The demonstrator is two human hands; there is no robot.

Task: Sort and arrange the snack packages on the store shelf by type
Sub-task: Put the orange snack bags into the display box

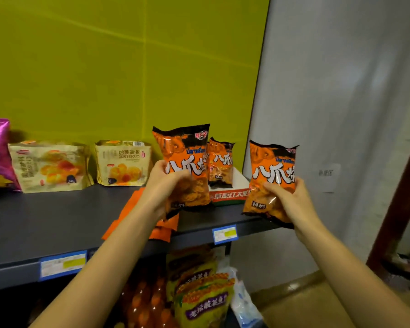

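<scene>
From the head view, the left hand [166, 183] curls its fingers round one orange bag [185, 166] and holds it up over the dark shelf [45, 221]. The right hand [287, 197] grips a second orange bag [270, 181] at the shelf's right end, just past its front edge. A third orange bag [220, 166] stands on a red and white box [230, 196] at the back of the shelf. Two croissant bags [50, 166] sit on the shelf's left part.
</scene>
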